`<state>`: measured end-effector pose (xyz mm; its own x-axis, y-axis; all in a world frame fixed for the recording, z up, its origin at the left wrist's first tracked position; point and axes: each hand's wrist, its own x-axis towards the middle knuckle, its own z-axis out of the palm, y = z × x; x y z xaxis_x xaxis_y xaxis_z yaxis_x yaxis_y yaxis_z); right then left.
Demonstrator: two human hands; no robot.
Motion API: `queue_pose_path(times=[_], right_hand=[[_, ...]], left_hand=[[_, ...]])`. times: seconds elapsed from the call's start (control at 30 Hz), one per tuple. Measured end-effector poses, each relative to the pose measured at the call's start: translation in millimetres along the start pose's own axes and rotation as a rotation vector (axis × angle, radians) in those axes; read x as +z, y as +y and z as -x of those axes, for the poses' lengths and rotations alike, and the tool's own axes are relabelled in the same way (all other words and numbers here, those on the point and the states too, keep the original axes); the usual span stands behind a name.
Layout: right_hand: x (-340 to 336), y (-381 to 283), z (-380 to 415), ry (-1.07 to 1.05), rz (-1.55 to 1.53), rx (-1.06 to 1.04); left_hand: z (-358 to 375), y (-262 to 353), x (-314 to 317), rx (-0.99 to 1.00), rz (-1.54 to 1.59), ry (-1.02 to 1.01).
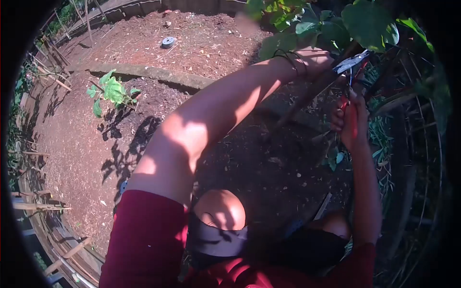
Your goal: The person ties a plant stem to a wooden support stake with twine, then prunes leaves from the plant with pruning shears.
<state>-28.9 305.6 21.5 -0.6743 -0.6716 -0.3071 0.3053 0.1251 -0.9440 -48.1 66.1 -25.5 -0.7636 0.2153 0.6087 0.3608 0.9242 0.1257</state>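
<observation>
Right hand (353, 122) was wrapped around the pruners (353, 65); left hand (314, 60) clutched the branch (312, 93). Best cut: blades square, left fingers clear.

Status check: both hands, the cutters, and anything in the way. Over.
Left hand gripping a woody stem under the leaves. Right hand shut on red-handled pruning shears, blades at the stem. Foliage crowds the cut.

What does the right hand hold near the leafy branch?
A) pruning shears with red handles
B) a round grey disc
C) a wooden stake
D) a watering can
A: the right hand is closed around the red handles of pruning shears, whose metal blades point up at the branch that the left hand grips.
</observation>
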Motion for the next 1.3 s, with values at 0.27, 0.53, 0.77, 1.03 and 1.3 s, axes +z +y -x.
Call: queue_pose_path(times=[0.27,0.53,0.77,1.03,1.3], right_hand=[[-26,17,-13,-0.131,-0.102,0.033],[5,12,-12,0.110,0.011,-0.054],[10,-1,-5,0.164,0.033,-0.254],[6,-44,25,0.136,0.102,-0.369],[-27,16,11,0.136,0.192,-0.160]], left_hand=[[-4,6,-3,0.031,0.317,-0.144],[0,14,-8,-0.012,0.406,-0.044],[-7,10,-3,0.269,0.174,0.136],[-1,24,-28,0.038,0.318,-0.114],[12,23,-10,-0.074,0.344,0.020]])
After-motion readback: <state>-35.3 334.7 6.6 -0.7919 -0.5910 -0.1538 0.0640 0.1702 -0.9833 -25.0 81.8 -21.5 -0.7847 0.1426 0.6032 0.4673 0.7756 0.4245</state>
